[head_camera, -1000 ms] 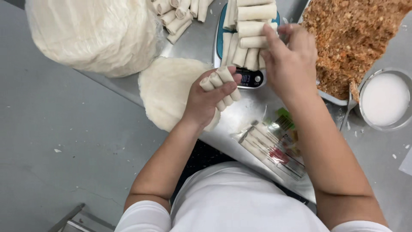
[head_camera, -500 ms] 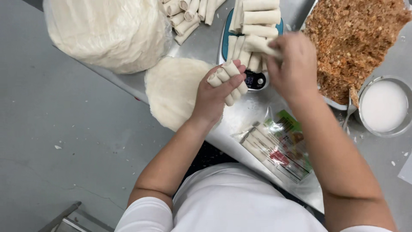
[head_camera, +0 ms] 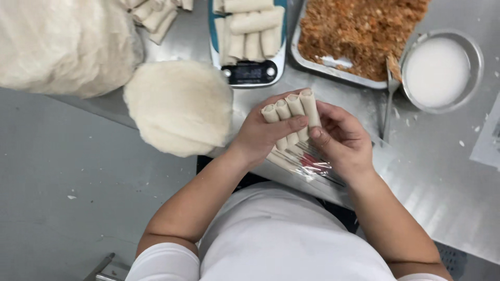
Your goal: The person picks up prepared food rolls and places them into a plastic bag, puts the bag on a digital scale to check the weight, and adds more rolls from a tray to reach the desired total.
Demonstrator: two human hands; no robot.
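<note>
My left hand (head_camera: pixel 263 138) grips a row of several pale spring rolls (head_camera: pixel 291 112) side by side, thumb across them. My right hand (head_camera: pixel 341 138) presses against the rightmost roll of that row, fingers curled around its lower end. Both hands hover over a clear plastic packet with red print (head_camera: pixel 307 162) lying at the table's near edge. More rolls (head_camera: pixel 252 31) rest on a teal kitchen scale (head_camera: pixel 249 70) just beyond the hands.
A round stack of thin wrappers (head_camera: pixel 179 106) lies to the left, a larger covered heap (head_camera: pixel 62 44) beyond it. A metal tray of brown filling (head_camera: pixel 359 31), a spoon (head_camera: pixel 388 99) and a bowl of white liquid (head_camera: pixel 437 70) stand at right. Loose rolls (head_camera: pixel 153 15) lie at the top.
My right hand took a roll from the scale and brought it down to the row in my left hand. Both hands moved nearer to my body, over the packet.
</note>
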